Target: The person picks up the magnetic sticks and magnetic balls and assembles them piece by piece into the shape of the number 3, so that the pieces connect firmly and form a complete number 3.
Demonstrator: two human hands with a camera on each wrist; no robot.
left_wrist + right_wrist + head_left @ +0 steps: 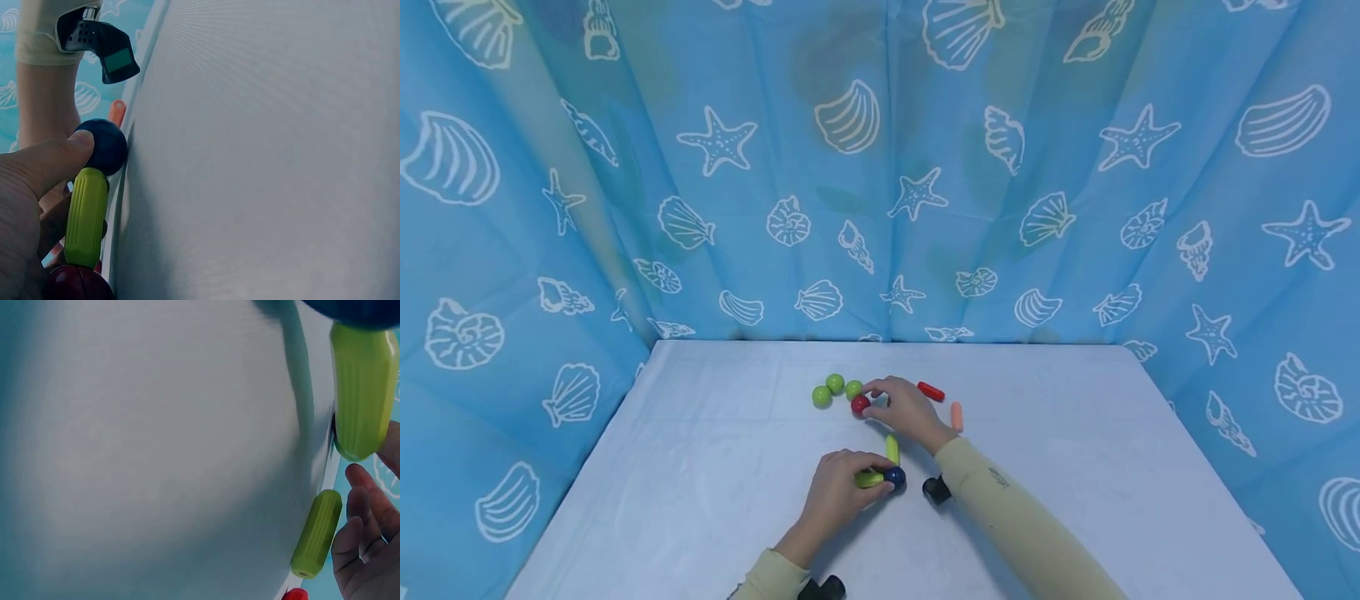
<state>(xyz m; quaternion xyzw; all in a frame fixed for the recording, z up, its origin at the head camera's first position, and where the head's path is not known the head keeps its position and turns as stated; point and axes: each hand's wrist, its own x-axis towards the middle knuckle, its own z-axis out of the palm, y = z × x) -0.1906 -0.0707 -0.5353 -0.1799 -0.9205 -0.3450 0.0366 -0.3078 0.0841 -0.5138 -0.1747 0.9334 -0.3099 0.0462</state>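
My left hand [842, 487] grips a dark blue ball [893, 477] joined to a yellow-green rod [87, 217], the thumb pressing on the ball. At the rod's other end sits a dark red ball [80, 284], hidden by the hand in the head view. Farther forward, my right hand [910, 408] pinches a red ball [860, 406] between thumb and index finger. Another yellow-green rod [892, 450] reaches forward beside the blue ball; whether it is attached I cannot tell. The right wrist view shows right-hand fingers [369, 519] behind a large yellow-green rod [362, 394].
Several green balls [822, 397] lie at the back, left of the right hand. A red rod [931, 392] and an orange rod [957, 417] lie to its right. The white table [647, 467] meets a blue shell-patterned curtain [775, 167]. Wrist cameras [936, 490] hang under the forearms.
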